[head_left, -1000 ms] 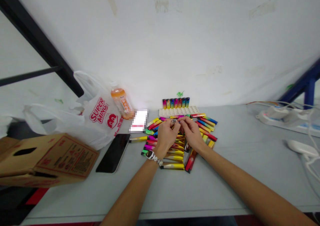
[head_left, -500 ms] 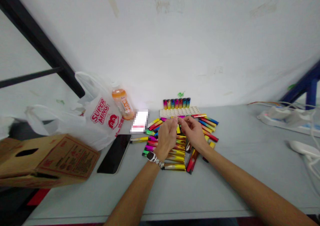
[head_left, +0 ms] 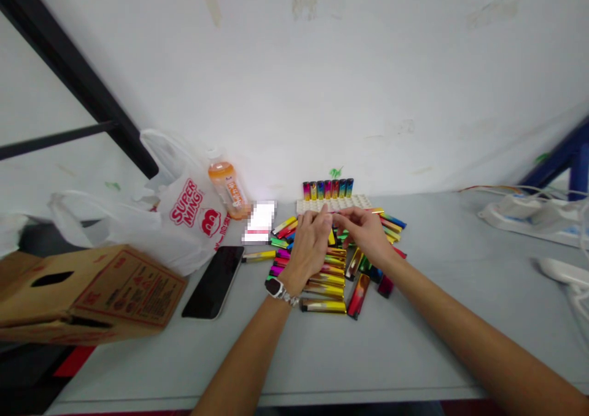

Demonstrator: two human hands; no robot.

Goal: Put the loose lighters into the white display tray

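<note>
My left hand [head_left: 310, 244], with a silver watch on its wrist, is over a pile of shiny multicoloured lighters [head_left: 324, 305], fingers bent together and thumb raised. My right hand [head_left: 368, 232] faces it with thumb and forefinger pinched, the fingertips of both hands nearly meeting. Whatever lies between the fingers is too small and hidden to make out. Just beyond the hands is a white tray with small holes [head_left: 313, 206], partly covered by them. Several lighters stand upright in a row [head_left: 328, 189] at its back edge, by the wall.
To the left lie a black phone [head_left: 214, 282] and a lit, blurred screen [head_left: 260, 223]. Behind them are an orange drink bottle [head_left: 229, 189], a white plastic bag [head_left: 184, 219] and a cardboard box [head_left: 124, 287]. A power strip [head_left: 529, 216] with cables and a white plug [head_left: 556, 273] lie right.
My left fingers have spread slightly and its thumb has risen. The right hand has shifted a little right, still pinched. Some lighters beneath the right wrist now lie differently.
</note>
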